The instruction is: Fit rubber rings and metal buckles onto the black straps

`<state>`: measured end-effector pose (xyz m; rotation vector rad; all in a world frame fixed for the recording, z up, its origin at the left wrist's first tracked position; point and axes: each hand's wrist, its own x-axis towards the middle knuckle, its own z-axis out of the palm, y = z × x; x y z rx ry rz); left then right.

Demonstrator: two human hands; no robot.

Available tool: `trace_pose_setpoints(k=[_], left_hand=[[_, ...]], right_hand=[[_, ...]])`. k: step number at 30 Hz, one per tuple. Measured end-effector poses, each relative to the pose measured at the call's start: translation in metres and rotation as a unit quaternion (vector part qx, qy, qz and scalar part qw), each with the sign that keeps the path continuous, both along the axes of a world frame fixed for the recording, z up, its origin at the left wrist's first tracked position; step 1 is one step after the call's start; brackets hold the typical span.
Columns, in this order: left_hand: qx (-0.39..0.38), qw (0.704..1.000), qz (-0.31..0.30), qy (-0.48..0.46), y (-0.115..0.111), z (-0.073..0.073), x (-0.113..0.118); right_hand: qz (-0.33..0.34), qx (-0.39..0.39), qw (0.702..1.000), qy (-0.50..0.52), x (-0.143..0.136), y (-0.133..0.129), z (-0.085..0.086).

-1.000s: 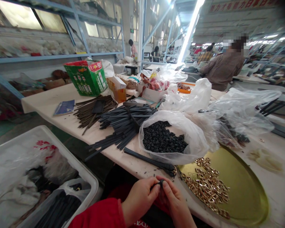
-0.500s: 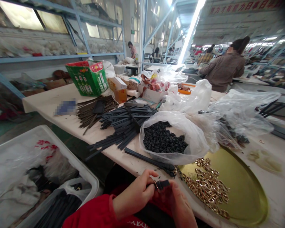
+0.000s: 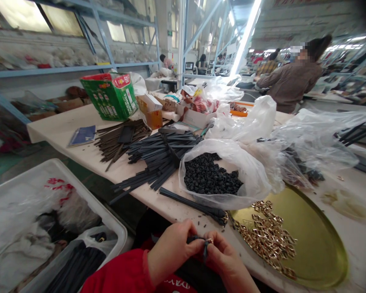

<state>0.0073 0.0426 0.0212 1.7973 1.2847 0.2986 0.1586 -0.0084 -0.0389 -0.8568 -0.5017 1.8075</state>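
Note:
Close to my body, near the table's front edge, my left hand (image 3: 172,249) pinches a dark strap (image 3: 195,239). Fingers of my right hand (image 3: 224,254) close on the strap's end, where a small gold buckle (image 3: 210,241) shows; part of the strap hangs down between the hands. Just beyond them lies a bundle of black straps (image 3: 190,204) with gold buckles at its right end. To the right, a gold oval tray (image 3: 320,244) bears a heap of gold buckles (image 3: 270,236). Behind, a clear plastic bag (image 3: 253,189) holds many small black loops (image 3: 210,177).
Loose black straps (image 3: 158,152) and brown straps (image 3: 118,138) lie on the table (image 3: 53,126) near a blue booklet (image 3: 82,135). A green carton (image 3: 110,97) stands behind. At left is a white bin (image 3: 116,219) with bags and straps. A co-worker (image 3: 293,83) is at back right.
My right hand has turned and its fingers now pinch the strap by the buckle. The strap's end, which pointed right, now hangs down. The view has shifted slightly.

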Motion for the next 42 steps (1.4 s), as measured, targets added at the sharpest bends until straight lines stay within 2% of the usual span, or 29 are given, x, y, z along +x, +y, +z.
trace_pose_setpoints(k=[3, 7, 10, 13, 16, 18, 21, 24, 27, 29, 33, 40, 42], left_hand=[[-0.012, 1.000, -0.016, -0.011, 0.001, 0.003, 0.002], [-0.032, 0.999, -0.021, -0.015, 0.000, 0.009, 0.002], [-0.122, 0.989, -0.026, -0.077, 0.000, 0.008, 0.002], [-0.226, 0.960, -0.027, -0.164, -0.001, 0.004, 0.001], [-0.250, 0.948, -0.030, -0.196, -0.004, 0.000, 0.001], [-0.259, 0.941, -0.032, -0.213, -0.006, -0.002, 0.000], [-0.259, 0.940, -0.039, -0.220, -0.008, -0.004, -0.003], [-0.237, 0.947, -0.063, -0.208, -0.008, -0.005, -0.007], [-0.222, 0.956, -0.072, -0.180, -0.008, -0.003, -0.008], [-0.241, 0.953, -0.041, -0.177, -0.009, -0.004, -0.007], [-0.296, 0.926, 0.033, -0.232, -0.010, -0.009, -0.001], [-0.343, 0.893, 0.049, -0.286, -0.011, -0.008, 0.000], [-0.347, 0.893, 0.047, -0.282, -0.011, -0.007, -0.001]], right_hand=[[-0.016, 0.019, 1.000, -0.015, 0.000, 0.000, 0.002], [-0.037, -0.001, 0.998, -0.047, 0.001, -0.001, 0.008], [-0.051, -0.013, 0.995, -0.088, 0.002, 0.002, 0.013], [-0.081, 0.009, 0.983, -0.164, 0.002, 0.005, 0.012], [-0.124, 0.039, 0.953, -0.272, 0.003, 0.005, 0.007], [-0.099, 0.052, 0.945, -0.306, 0.005, 0.002, 0.006], [0.002, 0.055, 0.958, -0.282, 0.007, -0.003, 0.009], [0.054, 0.045, 0.964, -0.255, 0.006, -0.005, 0.012], [0.040, 0.031, 0.966, -0.254, 0.006, -0.004, 0.014], [0.029, 0.032, 0.964, -0.263, 0.006, -0.004, 0.014], [0.031, 0.040, 0.965, -0.259, 0.005, -0.005, 0.016], [0.062, -0.024, 0.984, -0.166, 0.005, -0.007, 0.015], [0.069, -0.015, 0.978, -0.198, 0.006, -0.008, 0.010]])
